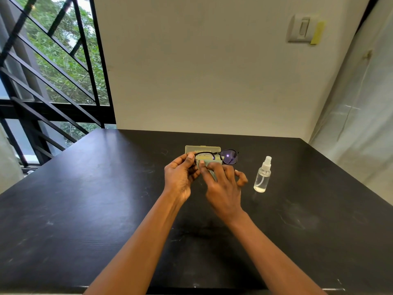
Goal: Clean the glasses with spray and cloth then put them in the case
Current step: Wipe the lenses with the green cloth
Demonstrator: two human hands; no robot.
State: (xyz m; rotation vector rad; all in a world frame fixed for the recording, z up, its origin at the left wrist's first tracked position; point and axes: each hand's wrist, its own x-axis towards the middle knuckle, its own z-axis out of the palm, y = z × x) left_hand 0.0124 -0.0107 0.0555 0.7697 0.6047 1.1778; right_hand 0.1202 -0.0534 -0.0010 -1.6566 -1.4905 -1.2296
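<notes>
Black-framed glasses (228,156) are held above the black table (85,199), in front of a pale green case (203,149) that lies flat near the table's far side. My left hand (180,175) pinches the frame at its left end. My right hand (221,184) presses a grey-green cloth (209,163) against the left lens, which the cloth and fingers hide. The right lens is bare and shows a violet glint. A small clear spray bottle (263,175) stands upright to the right of my hands.
A cream wall rises just behind the table's far edge. A window with black bars is on the left, and pale plastic sheeting (357,124) hangs on the right. A wall switch (302,28) sits high up.
</notes>
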